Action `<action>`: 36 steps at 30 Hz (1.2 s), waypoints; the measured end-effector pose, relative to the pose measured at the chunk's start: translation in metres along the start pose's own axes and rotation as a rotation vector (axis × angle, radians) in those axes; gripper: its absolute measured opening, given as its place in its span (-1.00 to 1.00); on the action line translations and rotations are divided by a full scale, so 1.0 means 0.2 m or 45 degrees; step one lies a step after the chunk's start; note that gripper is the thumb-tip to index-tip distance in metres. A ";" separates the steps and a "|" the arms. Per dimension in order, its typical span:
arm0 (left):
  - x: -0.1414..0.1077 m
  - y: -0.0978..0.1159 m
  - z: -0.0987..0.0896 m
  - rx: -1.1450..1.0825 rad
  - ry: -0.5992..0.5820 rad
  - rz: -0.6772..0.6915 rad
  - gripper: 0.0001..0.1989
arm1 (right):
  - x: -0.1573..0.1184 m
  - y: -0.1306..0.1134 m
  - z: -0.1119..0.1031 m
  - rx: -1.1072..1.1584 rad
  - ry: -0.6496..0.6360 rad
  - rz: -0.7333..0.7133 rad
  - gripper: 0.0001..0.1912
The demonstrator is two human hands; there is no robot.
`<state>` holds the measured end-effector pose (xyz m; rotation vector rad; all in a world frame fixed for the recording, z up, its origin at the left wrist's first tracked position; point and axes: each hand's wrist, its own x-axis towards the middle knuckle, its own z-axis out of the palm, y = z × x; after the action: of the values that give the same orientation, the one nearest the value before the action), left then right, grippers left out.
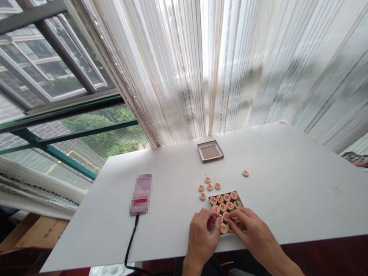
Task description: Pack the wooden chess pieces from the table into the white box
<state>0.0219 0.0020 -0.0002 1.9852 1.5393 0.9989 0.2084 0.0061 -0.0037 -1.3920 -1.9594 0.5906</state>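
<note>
An open box of round wooden Chinese chess pieces stands near the table's front edge, the pieces set in rows, mostly with red characters and a few dark ones. At the box's left side my left hand is closed, thumb and index finger pinching a red-marked piece. From the right, my right hand reaches over the box, its thumb and fingertips closed on a piece in the same row, partly hidden by the fingers. Several loose red pieces lie just beyond the box.
A single piece lies apart to the right. The box lid rests farther back on the white table. To the left is a blurred-out phone-like object with a black cable running over the front edge. Curtains hang behind.
</note>
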 end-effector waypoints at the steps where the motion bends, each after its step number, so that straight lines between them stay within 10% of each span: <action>1: 0.00 0.00 0.00 -0.003 0.003 0.006 -0.93 | 0.00 0.00 -0.01 0.012 0.013 -0.002 -0.92; 23: 0.00 0.00 -0.02 -0.190 0.044 -0.082 -0.89 | -0.04 0.07 -0.16 0.132 0.148 0.101 -0.78; 36: 0.24 -0.19 -0.21 0.059 0.055 0.045 -0.82 | 0.01 0.24 -0.17 0.099 0.302 0.107 -0.74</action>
<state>-0.0280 0.0542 0.0131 2.0421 1.5687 1.0357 0.2653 0.0231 -0.0129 -1.4316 -1.6817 0.5088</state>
